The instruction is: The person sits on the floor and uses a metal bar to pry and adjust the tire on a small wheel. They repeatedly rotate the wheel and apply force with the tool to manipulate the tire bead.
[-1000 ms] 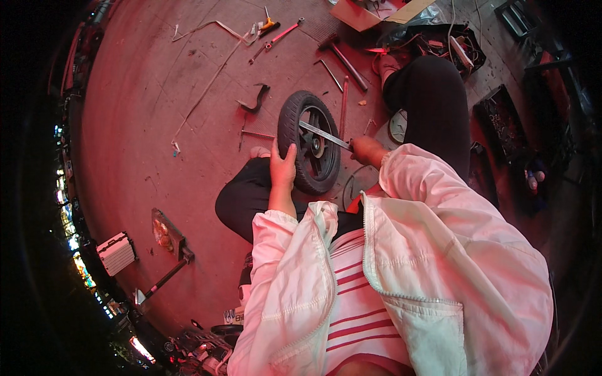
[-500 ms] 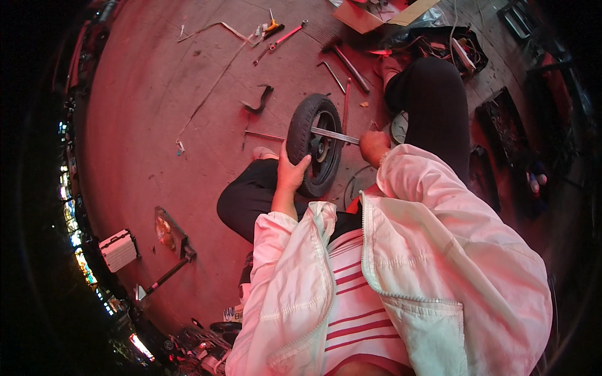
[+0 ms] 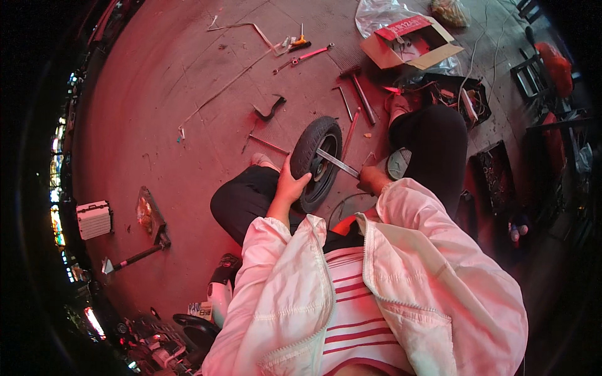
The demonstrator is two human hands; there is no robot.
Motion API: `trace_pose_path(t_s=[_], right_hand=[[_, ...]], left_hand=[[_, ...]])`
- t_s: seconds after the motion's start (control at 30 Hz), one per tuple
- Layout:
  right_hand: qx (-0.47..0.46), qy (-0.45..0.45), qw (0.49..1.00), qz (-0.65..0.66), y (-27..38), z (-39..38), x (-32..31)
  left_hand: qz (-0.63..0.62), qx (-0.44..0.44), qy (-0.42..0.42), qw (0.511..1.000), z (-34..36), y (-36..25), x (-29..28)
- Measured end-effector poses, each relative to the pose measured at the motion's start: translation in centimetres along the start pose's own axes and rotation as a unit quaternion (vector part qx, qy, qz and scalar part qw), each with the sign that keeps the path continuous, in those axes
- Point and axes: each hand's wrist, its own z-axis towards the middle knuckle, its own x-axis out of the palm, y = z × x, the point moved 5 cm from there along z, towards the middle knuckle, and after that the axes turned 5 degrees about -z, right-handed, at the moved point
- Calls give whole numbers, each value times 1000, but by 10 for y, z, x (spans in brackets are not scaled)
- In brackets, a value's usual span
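Note:
A small black-tyred wheel (image 3: 303, 149) stands upright, slightly tilted, between my bent legs. My left hand (image 3: 290, 183) grips the tyre from its near left side, thumb on the tread and the other fingers partly hidden. In my right hand (image 3: 371, 180) is a flat metal tyre lever (image 3: 338, 162), held in closed fingers at its outer end. Its far end reaches the wheel's rim on the right face; whether it is hooked under the tyre bead I cannot tell.
Beyond the wheel lie a hammer (image 3: 362, 99), a bent black bar (image 3: 270, 109), a red wrench (image 3: 312, 54) and thin rods. An open cardboard box (image 3: 382, 55) and a black tray (image 3: 480, 111) stand far right. A silver case (image 3: 95, 220) sits at left.
My view has shifted, bringing more of the far floor and the box into sight. The lever now slopes more steeply down toward my right hand. Both hands keep their holds.

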Motion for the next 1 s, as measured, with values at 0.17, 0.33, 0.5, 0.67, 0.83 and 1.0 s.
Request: trace_pose_path(t_s=[0.17, 0.33, 0.5, 0.67, 0.83, 1.0], right_hand=[[-36, -11, 999, -4, -3, -6, 0], [-13, -32, 999, -37, -13, 8, 12], [-23, -37, 999, -31, -15, 9, 13], [-53, -38, 997, -38, -8, -4, 8], [-70, -27, 996, -39, -9, -2, 12], [-64, -22, 997, -41, -7, -7, 12]], left_hand=[[-3, -12, -5, 1000, -9, -15, 3], [2, -11, -18, 1000, -10, -15, 1], [12, -17, -26, 999, -8, -11, 2], [21, -20, -31, 999, -8, -6, 0], [42, -22, -45, 998, -8, -2, 1], [43, -30, -45, 998, -10, 0, 0]])
